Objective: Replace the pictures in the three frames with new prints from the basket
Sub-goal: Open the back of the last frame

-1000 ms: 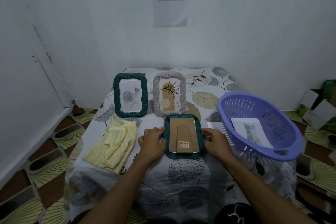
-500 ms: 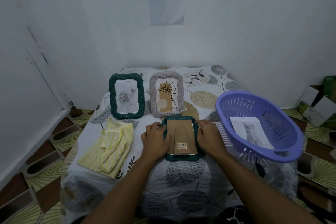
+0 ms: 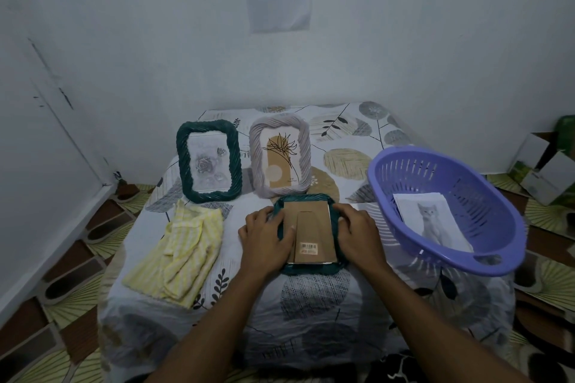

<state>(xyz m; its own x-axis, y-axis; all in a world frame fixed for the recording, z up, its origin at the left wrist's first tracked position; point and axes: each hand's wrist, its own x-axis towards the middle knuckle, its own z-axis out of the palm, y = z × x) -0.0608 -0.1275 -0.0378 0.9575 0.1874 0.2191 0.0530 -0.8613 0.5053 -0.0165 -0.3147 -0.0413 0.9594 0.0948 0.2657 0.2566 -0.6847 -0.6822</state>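
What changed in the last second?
Both hands slid inward: the left hand grips the left edge of the face-down frame, thumb on its backing; the right hand grips the right edge. The standing green frame, grey frame, cloth, basket and cat print stayed put.

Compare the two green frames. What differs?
The rear green frame stands upright, showing a rose print; the near green frame lies face down, brown backing and barcode sticker up. No hand touches the rear green frame; the left hand and right hand grip the near green frame's sides. Both have dark green twisted borders.
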